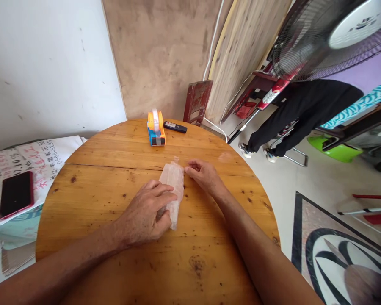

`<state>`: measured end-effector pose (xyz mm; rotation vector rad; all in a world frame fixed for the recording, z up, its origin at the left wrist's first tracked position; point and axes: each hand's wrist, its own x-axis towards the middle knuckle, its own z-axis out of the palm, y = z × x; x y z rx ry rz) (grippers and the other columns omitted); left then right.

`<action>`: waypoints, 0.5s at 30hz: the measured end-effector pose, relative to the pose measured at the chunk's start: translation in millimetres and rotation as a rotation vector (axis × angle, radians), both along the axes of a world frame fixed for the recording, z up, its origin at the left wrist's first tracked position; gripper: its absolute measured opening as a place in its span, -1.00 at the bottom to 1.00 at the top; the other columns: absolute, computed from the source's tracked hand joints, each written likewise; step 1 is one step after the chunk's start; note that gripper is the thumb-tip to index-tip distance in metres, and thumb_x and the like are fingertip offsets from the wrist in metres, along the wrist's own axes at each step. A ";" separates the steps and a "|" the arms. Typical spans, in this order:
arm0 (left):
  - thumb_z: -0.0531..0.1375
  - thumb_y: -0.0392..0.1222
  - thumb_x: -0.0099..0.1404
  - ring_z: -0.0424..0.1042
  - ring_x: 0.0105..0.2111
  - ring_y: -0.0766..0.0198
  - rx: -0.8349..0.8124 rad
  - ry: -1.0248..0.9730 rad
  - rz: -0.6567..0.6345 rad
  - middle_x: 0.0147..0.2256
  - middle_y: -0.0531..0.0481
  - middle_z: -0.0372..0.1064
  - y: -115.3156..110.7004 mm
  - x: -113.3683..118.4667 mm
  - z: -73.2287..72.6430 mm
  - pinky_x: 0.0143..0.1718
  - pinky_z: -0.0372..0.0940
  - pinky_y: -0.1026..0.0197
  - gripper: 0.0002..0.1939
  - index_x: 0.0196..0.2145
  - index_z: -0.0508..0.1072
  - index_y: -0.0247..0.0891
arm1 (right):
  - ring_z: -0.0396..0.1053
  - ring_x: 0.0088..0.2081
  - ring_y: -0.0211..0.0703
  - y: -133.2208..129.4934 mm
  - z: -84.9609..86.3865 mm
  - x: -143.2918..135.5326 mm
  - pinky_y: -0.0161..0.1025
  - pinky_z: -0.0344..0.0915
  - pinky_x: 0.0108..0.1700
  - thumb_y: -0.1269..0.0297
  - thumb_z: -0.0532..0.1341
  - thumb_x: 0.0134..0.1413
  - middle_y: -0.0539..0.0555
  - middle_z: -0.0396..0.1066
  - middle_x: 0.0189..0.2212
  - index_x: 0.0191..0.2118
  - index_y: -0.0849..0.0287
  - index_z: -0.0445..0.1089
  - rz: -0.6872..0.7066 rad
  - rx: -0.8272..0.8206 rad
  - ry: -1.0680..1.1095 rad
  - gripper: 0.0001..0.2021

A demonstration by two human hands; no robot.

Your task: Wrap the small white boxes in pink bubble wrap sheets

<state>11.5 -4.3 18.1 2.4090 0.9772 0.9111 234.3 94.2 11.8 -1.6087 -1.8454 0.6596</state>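
Note:
A narrow, pale, translucent package [174, 180], which looks like bubble wrap folded around something, lies lengthwise on the round wooden table [197, 250]. My left hand [147, 209] rests across its lower half, fingers stretched over the wrap and thumb set apart near the bottom. At the package's upper right edge is my right hand [205, 176], with thumb and fingers bent close together. Whatever sits between those fingertips is too small to make out. A small clear strip [176, 159], apparently tape, sticks out at the package's top end. The wrapped contents are hidden.
Toward the table's far edge stand an orange and blue tape dispenser [156, 129] and a black remote control [175, 127]. A phone [16, 195] lies on printed sheets at the left. To the right are a standing fan [276, 91] and a person in black trousers [305, 110].

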 end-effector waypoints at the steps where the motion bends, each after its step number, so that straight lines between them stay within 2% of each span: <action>1: 0.09 -0.41 0.07 0.30 -0.09 0.00 0.004 -0.004 -0.001 0.00 -0.22 0.44 -0.3 0.1 -0.4 -0.02 0.30 -0.10 -0.56 -0.08 0.52 -0.36 | 0.35 -0.40 -0.19 1.3 -2.2 -2.8 -0.26 0.25 -0.31 0.20 0.23 -0.04 0.03 0.44 -0.44 -0.29 0.21 0.42 0.008 -0.007 0.034 -0.80; 6: 0.08 -0.41 0.10 0.29 -0.08 0.01 0.012 -0.027 0.003 0.00 -0.21 0.43 -2.1 0.8 -2.8 -0.04 0.33 -0.06 -0.57 -0.07 0.51 -0.35 | 0.24 -0.45 -0.27 6.8 -3.4 -18.0 -0.32 0.13 -0.38 0.16 0.26 -0.10 -0.04 0.35 -0.51 -0.36 0.23 0.43 0.068 -0.107 0.083 -0.78; 9: 0.08 -0.41 0.11 0.28 -0.06 0.01 0.021 -0.026 0.001 0.02 -0.22 0.42 -2.3 1.0 -4.5 -0.02 0.32 -0.07 -0.57 -0.06 0.50 -0.35 | 0.14 -0.50 -0.32 10.9 3.0 -21.0 -0.33 0.02 -0.44 0.16 0.28 -0.16 -0.09 0.25 -0.59 -0.52 0.21 0.38 0.114 -0.177 0.102 -0.79; 12: 0.08 -0.41 0.11 0.27 -0.06 0.00 0.022 -0.012 0.007 0.02 -0.23 0.41 -2.3 1.1 -5.2 -0.02 0.31 -0.09 -0.57 -0.06 0.51 -0.36 | 0.03 -0.55 -0.36 15.7 8.6 -22.2 -0.32 -0.09 -0.49 0.13 0.31 -0.23 -0.12 0.12 -0.69 -0.66 0.19 0.28 0.155 -0.248 0.165 -0.72; 15: 0.08 -0.40 0.10 0.26 -0.07 -0.01 0.018 -0.002 0.023 0.01 -0.25 0.40 -3.0 1.8 -4.7 -0.03 0.31 -0.10 -0.56 -0.06 0.51 -0.37 | 0.05 -0.55 -0.35 18.3 11.6 -26.4 -0.33 -0.06 -0.49 0.12 0.34 -0.30 -0.13 0.15 -0.67 -0.63 0.18 0.28 0.162 -0.260 0.231 -0.72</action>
